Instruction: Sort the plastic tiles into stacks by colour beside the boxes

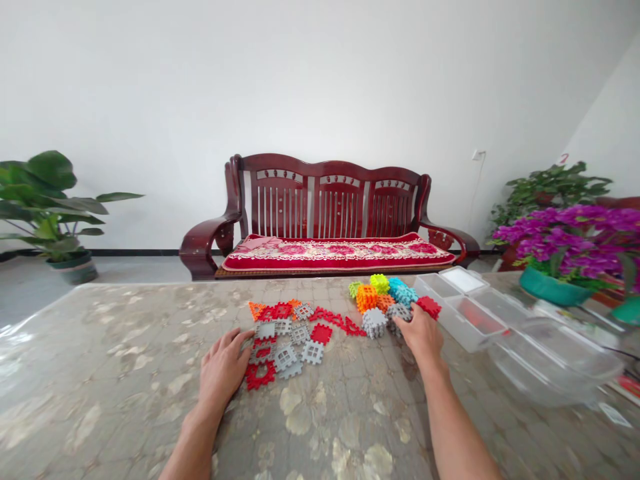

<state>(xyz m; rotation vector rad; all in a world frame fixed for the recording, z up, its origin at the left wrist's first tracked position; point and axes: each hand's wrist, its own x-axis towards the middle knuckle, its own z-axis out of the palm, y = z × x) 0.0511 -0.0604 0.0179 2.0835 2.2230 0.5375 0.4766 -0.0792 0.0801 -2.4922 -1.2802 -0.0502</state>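
My left hand (225, 363) lies on the table, fingers stretched out and touching the left edge of a loose spread of interlocking plastic tiles. Grey window tiles (286, 357) and a red tile with a round hole (260, 376) are among them. A row of red triangular pieces (337, 320) runs right from the spread. Over on the right, my right hand (423, 335) has its thumb and fingers around a stack of dark grey tiles (399, 312). Next to it stand a light grey stack (375, 323), an orange stack (367, 299), blue tiles (403, 291) and red tiles (429, 307).
Clear plastic boxes (473, 327) stand right of my right hand, one with red pieces inside. Another clear container (555, 360) is nearer to me. Purple flowers in a green pot (555, 287) occupy the right edge. A wooden bench (330, 200) stands beyond the patterned table (125, 373).
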